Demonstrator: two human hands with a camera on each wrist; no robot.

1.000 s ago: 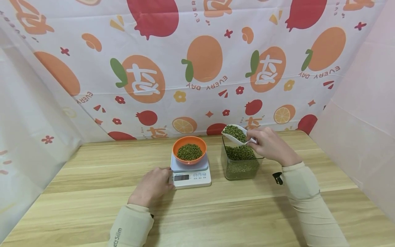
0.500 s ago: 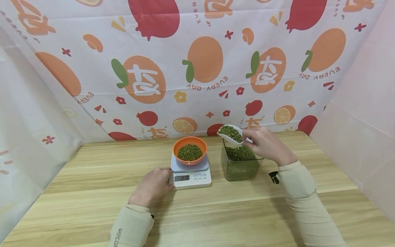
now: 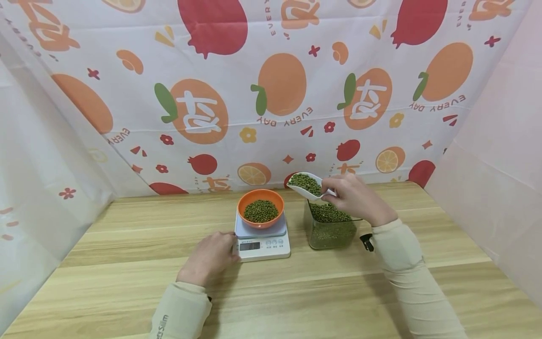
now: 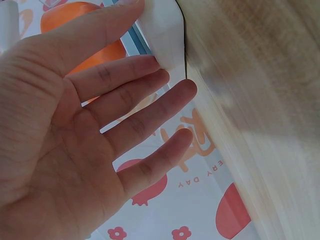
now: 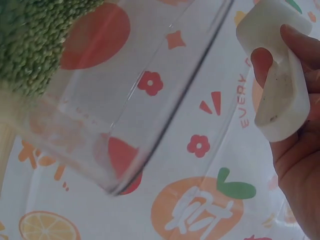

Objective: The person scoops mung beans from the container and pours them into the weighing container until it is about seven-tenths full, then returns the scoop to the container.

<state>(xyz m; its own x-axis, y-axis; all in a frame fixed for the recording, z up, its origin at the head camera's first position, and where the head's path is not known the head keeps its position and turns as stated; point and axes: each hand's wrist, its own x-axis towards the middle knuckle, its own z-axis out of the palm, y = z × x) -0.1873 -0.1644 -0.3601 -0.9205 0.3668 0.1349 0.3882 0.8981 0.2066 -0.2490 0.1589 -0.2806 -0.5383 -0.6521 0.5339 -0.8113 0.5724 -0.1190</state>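
Note:
My right hand (image 3: 357, 199) pinches the handle of a white scoop (image 3: 310, 192) heaped with green mung beans (image 3: 306, 183). The scoop hangs over the left rim of a clear box (image 3: 332, 237) that holds more beans. In the right wrist view, thumb and fingers close round the scoop's hollow handle (image 5: 287, 100). Left of the box, an orange bowl (image 3: 243, 212) with some beans sits on a white kitchen scale (image 3: 264, 254). My left hand (image 3: 207, 259) touches the scale's left side; the left wrist view has its fingers (image 4: 135, 125) nearly straight and spread. The display digits are unreadable.
The wooden table (image 3: 127, 273) carries the scale and box near its back edge. Behind stands a white fruit-print curtain (image 3: 237, 103), with pale curtains on both sides. A short gap separates the scale from the box.
My right hand has moved left with the full scoop, from over the box toward the bowl. The left hand, scale and bowl have stayed in place.

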